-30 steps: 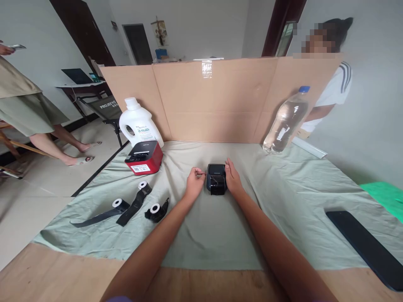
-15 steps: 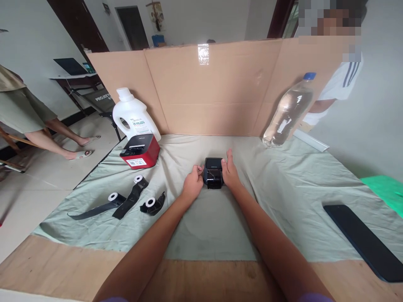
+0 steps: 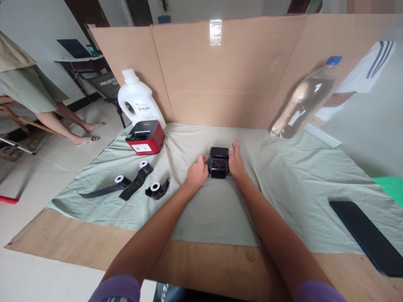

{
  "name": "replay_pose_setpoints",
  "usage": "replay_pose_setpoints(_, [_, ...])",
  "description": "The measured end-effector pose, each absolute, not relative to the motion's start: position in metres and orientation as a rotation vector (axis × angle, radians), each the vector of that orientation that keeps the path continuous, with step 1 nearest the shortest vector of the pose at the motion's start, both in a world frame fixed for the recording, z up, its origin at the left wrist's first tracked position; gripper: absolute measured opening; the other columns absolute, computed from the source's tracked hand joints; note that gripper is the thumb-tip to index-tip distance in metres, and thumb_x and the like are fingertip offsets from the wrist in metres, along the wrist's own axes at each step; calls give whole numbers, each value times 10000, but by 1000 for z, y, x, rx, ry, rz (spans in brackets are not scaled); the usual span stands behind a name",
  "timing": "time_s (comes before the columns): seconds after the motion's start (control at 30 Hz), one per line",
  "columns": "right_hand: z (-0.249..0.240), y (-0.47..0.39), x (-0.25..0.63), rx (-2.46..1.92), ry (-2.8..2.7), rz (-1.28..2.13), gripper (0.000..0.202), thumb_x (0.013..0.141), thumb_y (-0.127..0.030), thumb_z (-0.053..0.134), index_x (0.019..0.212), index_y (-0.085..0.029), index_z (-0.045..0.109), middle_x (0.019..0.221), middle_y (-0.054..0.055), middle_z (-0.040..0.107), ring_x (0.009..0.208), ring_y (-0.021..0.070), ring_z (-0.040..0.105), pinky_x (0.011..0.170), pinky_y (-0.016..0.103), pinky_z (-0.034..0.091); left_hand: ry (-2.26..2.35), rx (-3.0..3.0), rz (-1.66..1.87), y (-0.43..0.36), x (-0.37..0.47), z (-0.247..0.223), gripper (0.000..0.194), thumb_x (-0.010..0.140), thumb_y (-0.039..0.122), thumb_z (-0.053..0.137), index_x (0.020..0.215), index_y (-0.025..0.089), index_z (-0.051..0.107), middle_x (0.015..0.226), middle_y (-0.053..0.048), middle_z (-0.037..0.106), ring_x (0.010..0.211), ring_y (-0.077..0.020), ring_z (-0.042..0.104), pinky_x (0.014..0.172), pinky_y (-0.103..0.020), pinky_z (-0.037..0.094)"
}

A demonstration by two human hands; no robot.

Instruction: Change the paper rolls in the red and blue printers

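Observation:
A small black box-shaped device, which looks like a portable printer (image 3: 218, 162), rests on the cloth in the middle, with a glossy dark band of film across its front half. My left hand (image 3: 198, 171) is closed at its left side, fingers curled and the tips against the edge. Along the right side lies my right hand (image 3: 236, 162), its fingers stretched away from me and the thumb side touching the device. To the left are several white-cored rolls of black ribbon: one partly unwound roll (image 3: 123, 181), another with a wide strip (image 3: 144, 167), and a crumpled one (image 3: 155, 187).
A red and black printer (image 3: 145, 138) stands before a white detergent bottle (image 3: 140, 100). A cardboard screen (image 3: 220, 71) closes off the back. At right are a clear bottle with blue cap (image 3: 305, 100), a white bar (image 3: 323, 135) and a phone (image 3: 367, 237). People stand beyond both sides.
The whole view has tilted down and shifted, so things sit higher and further right. My right thumb has slid off the device's top edge to its side. The device appears in the same place.

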State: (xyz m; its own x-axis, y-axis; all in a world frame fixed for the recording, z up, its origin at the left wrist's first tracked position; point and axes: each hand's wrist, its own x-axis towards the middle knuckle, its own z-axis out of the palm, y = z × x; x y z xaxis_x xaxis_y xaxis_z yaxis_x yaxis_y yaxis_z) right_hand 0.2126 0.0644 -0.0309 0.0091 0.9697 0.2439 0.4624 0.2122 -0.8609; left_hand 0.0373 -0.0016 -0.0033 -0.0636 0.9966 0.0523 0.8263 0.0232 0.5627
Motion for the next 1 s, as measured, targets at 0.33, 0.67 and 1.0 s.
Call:
replay_pose_setpoints(0.33, [-18, 67, 230, -1137, -1585, 1100, 692, 741, -251, 439, 1420, -225, 571, 1457, 42, 609, 1360, 224, 544, 1176, 421, 391, 1742, 1778, 897, -3, 33, -8, 415, 1010, 418, 477, 1376, 234, 411, 1448, -93, 617, 1199, -270, 671, 1003, -402, 508])
replay_pose_setpoints(0.67, [2, 100, 221, -1586, -1683, 583, 463, 930, -469, 459, 973, -154, 796, 892, 82, 773, 904, 260, 703, 864, 357, 513, 1721, 1744, 903, -1, 32, -9, 392, 990, 424, 521, 1328, 242, 444, 1419, -76, 642, 1086, -270, 713, 948, -416, 528])
replay_pose_setpoints(1.0, [31, 107, 216, -1791, -2172, 380, 257, 809, -366, 681, 971, -200, 791, 909, 99, 715, 1053, 295, 625, 903, 378, 495, 1714, 1699, 908, 1, 31, -6, 400, 976, 436, 544, 1316, 236, 472, 1429, -68, 634, 1060, -278, 715, 923, -403, 535])
